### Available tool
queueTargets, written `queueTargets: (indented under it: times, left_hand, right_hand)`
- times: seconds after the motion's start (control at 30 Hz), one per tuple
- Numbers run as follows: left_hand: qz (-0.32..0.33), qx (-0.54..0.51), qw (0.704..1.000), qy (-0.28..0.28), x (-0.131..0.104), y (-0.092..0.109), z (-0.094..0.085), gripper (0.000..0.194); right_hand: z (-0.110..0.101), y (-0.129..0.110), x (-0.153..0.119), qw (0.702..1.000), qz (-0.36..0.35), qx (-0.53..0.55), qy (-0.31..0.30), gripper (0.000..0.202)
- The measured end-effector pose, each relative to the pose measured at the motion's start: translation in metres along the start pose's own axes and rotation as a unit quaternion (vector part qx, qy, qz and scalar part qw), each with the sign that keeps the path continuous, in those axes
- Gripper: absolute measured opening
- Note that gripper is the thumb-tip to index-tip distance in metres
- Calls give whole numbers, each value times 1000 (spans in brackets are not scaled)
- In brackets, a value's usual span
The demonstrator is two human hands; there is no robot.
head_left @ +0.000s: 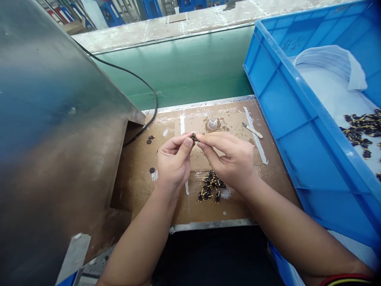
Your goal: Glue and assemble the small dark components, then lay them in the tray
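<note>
– Cardboard (pixel 244 208), brown and flat, covers the table (pixel 214 225); what lies nearest on it?
– A loose pile of small black pieces with yellow ends (pixel 213 183), close to the table's near edge.
– And the fingers?
– Beyond the pile, the left hand (pixel 175 163) pinches one small dark piece (pixel 194 137) between thumb and forefinger, above the cardboard; the right hand (pixel 233 161) grips it from the other side.
– Which step is that?
– Handwork on a single piece, I'd judge; exactly what is being done to it is too small to tell.
– So the next move calls for what?
– A steady left pinch, probably, with fine control from the right fingers.
– Anything farther off?
– A clear plastic cup (pixel 212 123) stands past the hands, and a small pale-handled knife (pixel 252 130) lies to its right, both untouched. Alongside, a blue plastic crate (pixel 268 79) holds more black-and-yellow pieces (pixel 361 127) on white sheeting (pixel 321 91).
</note>
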State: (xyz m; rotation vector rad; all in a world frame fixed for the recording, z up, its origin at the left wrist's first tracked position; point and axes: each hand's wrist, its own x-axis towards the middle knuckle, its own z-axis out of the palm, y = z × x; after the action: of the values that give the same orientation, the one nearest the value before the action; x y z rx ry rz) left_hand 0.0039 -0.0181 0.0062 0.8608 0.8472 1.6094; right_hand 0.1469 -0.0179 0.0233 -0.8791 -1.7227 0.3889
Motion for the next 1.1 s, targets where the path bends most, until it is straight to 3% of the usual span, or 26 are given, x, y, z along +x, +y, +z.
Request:
queueTargets:
  times: [0.2,0.37,0.57,1.1]
  left_hand:
    - [151,119,981,-17,-3,-13,-5,15]
    - [177,163,970,-40,-4,-12,-5,22]
    - [288,293,911,-39,-2,3,-3,25]
    - [342,332,879,-17,-2,7,-6,22]
  right_hand:
    - [0,-1,0,999,-29,-31,25,20]
    - [1,2,-1,997,-35,-51,37,20]
    - [4,5,-2,990,-87,-92,69,20]
    - [3,2,-4,984,-139,-90,65,22]
